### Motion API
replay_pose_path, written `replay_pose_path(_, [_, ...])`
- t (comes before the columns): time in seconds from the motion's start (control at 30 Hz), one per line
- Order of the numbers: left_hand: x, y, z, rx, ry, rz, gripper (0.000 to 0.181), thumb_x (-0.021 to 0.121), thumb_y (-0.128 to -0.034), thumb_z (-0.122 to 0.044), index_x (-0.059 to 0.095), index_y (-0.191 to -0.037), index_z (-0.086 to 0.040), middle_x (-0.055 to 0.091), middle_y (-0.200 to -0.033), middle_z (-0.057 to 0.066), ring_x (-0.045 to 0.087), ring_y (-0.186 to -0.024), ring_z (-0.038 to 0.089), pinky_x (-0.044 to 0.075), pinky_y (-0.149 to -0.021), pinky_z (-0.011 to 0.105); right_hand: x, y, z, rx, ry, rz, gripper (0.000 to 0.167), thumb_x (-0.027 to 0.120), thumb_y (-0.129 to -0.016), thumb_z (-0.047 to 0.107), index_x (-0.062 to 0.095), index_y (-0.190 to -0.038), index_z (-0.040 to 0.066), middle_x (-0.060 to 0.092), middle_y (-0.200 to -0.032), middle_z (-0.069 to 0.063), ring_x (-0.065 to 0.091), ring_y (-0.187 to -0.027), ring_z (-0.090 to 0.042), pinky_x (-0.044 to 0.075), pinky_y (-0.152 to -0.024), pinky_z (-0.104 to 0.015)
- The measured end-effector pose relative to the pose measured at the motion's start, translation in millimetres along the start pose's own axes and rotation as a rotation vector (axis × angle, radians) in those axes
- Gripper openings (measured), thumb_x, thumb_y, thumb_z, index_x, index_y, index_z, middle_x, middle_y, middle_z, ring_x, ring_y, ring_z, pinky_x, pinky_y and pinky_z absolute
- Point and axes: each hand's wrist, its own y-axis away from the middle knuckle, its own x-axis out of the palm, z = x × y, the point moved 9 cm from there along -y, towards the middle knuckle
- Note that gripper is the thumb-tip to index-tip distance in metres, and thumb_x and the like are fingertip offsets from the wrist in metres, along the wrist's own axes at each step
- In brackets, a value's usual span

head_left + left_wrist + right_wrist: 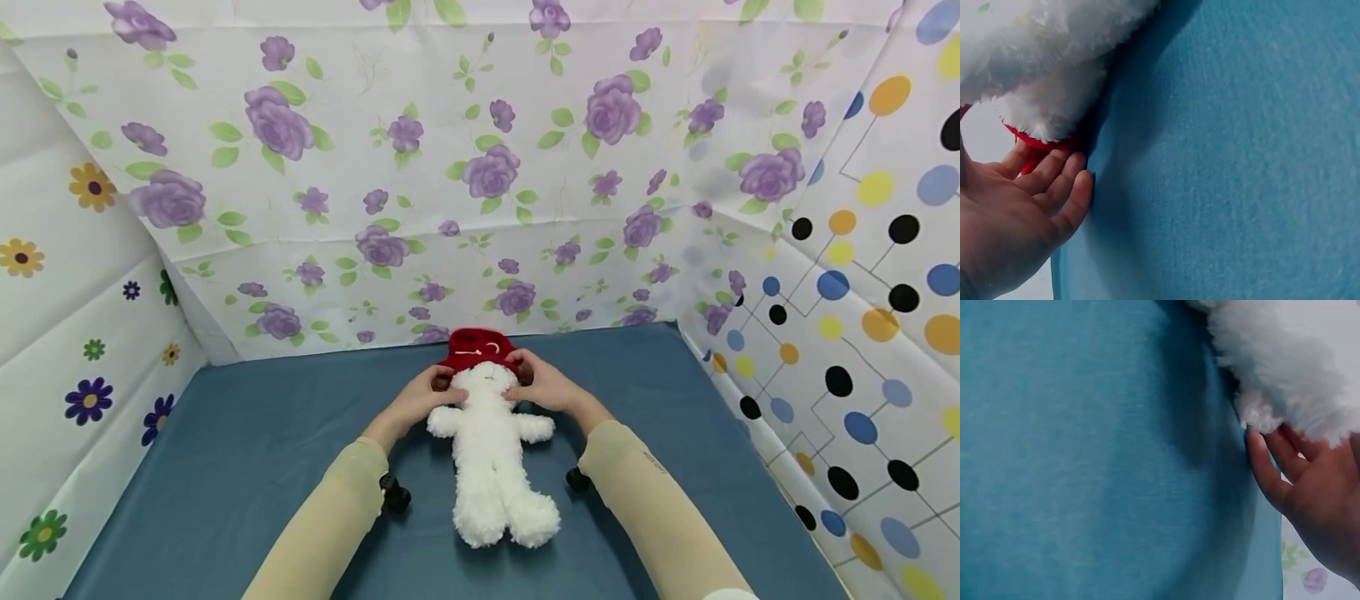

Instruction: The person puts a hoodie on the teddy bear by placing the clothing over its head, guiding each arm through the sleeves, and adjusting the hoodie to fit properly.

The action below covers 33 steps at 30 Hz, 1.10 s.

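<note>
A white fluffy plush toy [487,442] lies on its back, with its head away from me and its arms spread. A red knitted-looking hat [476,346] with a pale mark sits on its head. My left hand [415,398] holds the hat's left side, thumb against the toy's cheek. On the opposite side my right hand [551,387] holds the hat in the same way. The left wrist view shows curled fingers [1054,184] at the red brim under white fur. In the right wrist view, fur hides most of the hat and some fingertips.
A blue-grey cloth [285,467] covers the table. Behind its far edge hangs a white sheet with purple flowers [491,171]. Patterned sheets also stand at the left [90,400] and right [862,333]. Small black devices [395,493] sit by both wrists.
</note>
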Motion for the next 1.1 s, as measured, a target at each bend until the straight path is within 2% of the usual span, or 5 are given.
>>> replay_pose_path(0.53, [4.3,-0.9,-7.8,0.048,-0.115,-0.027,0.048,0.081,-0.0946,-0.046,0.060,-0.117,-0.009,0.061,-0.108,0.009,0.056,-0.096,0.025,0.047,-0.082,0.040,4.5,3.8,-8.5,0.038,0.149,-0.174,0.024,0.074,-0.102,0.023,0.053,-0.108,0.015,0.047,-0.083,-0.004,0.047,-0.072,-0.018,0.039,-0.070,-0.036])
replay_pose_path(0.73, [4.9,-0.1,-16.4,0.135,-0.230,-0.039,0.035,0.081,-0.0959,-0.041,0.062,-0.100,-0.012,0.061,-0.088,0.004,0.056,-0.079,0.021,0.044,-0.071,0.036,6.6,5.6,3.6,0.009,0.259,-0.219,0.029,0.073,-0.098,0.016,0.045,-0.090,0.012,0.034,-0.068,0.000,0.033,-0.057,-0.015,0.032,-0.061,-0.033])
replay_pose_path(0.87, [5.0,1.8,-25.9,0.203,-0.282,-0.056,0.027,0.082,-0.0970,-0.032,0.063,-0.092,-0.014,0.058,-0.078,0.002,0.054,-0.073,0.019,0.042,-0.068,0.034,7.2,5.3,13.6,-0.018,0.367,-0.247,0.017,0.070,-0.097,0.014,0.054,-0.093,0.012,0.038,-0.066,0.001,0.034,-0.055,-0.013,0.033,-0.059,-0.032])
replay_pose_path(1.0, [5.0,3.7,-34.3,0.245,-0.323,-0.068,0.032,0.083,-0.0960,-0.026,0.058,-0.080,-0.014,0.048,-0.068,-0.001,0.049,-0.065,0.017,0.039,-0.065,0.033,7.7,5.8,19.7,-0.033,0.432,-0.264,0.006,0.069,-0.097,0.012,0.065,-0.101,0.011,0.041,-0.066,0.002,0.035,-0.054,-0.011,0.034,-0.058,-0.030])
replay_pose_path(1.1, [6.0,4.9,-39.9,0.274,-0.368,-0.071,0.040,0.082,-0.0957,-0.022,0.051,-0.072,-0.015,0.039,-0.063,-0.002,0.041,-0.060,0.015,0.034,-0.062,0.033,8.0,6.7,23.8,-0.051,0.475,-0.275,0.008,0.070,-0.095,0.009,0.062,-0.092,0.013,0.035,-0.064,0.004,0.029,-0.056,-0.010,0.031,-0.057,-0.030])
